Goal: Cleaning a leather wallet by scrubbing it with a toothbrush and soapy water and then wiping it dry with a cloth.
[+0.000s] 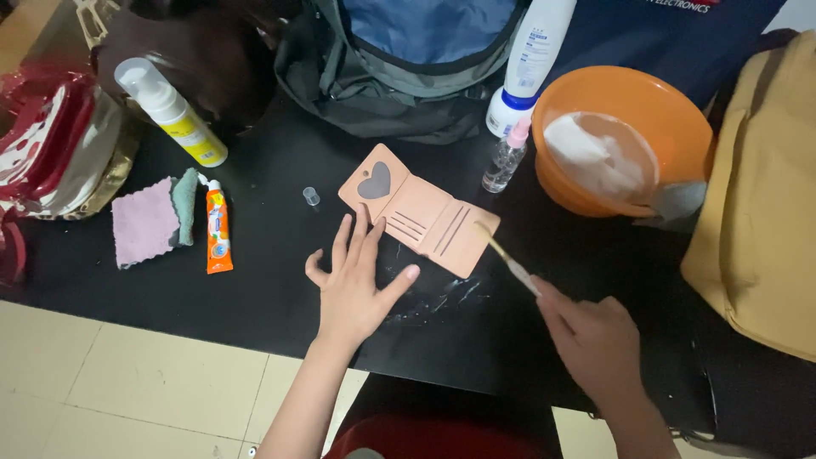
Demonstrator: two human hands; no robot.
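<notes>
Head view: left fingers (361,246) spread beside wallet (421,210), right fingers (552,306) grip brush (507,259), orange basin (625,136) near

On a black table (272,280), L hand (355,285) lay flat, fingertips touching near-left edge of an opened pink wallet (421,212) w/ a heart-shaped window. R hand (591,336) gripped a thin brush (508,259), its tip at the wallet's right edge. Wet smears sat btwn the hands. Far right: orange basin (625,140) w/ white foam, small spray bottle (506,157) just beside it. Left: orange tube (218,229), pink cloth (144,221), foam pump bottle (170,110). Small clear cap (311,196) near the wallet.
</notes>
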